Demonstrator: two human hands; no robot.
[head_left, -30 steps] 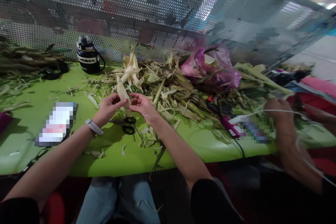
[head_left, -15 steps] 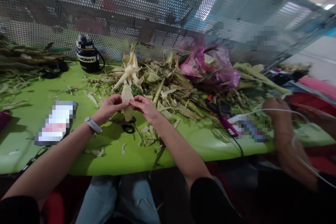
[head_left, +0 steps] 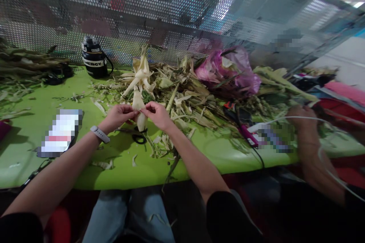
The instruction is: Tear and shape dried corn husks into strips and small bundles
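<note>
A pale strip of corn husk (head_left: pixel 138 102) is held upright over the table between my hands. My left hand (head_left: pixel 121 117) is closed, its thumb and fingers pinching the husk's left edge. From the other side my right hand (head_left: pixel 157 114) pinches the husk near its middle; whether a thin tie sits at the fingertips is too small to tell. Scissors with black handles (head_left: pixel 139 139) lie below the husk, partly covered by it. Just behind, a pale bundle of folded husks (head_left: pixel 142 74) stands against the heap of dry husks (head_left: pixel 185 93).
A black bottle (head_left: pixel 95 59) stands at the back left, near a perforated metal screen (head_left: pixel 171 11). On the left lies a phone (head_left: pixel 61 133). A pink plastic bag (head_left: pixel 228 70) rests among the husks. Right, a purple-handled tool (head_left: pixel 248 135) lies near another person's hand (head_left: pixel 302 117).
The husk's lower end now hangs more visibly beneath my fingers and looks narrower at the pinch. Both hands have shifted only slightly.
</note>
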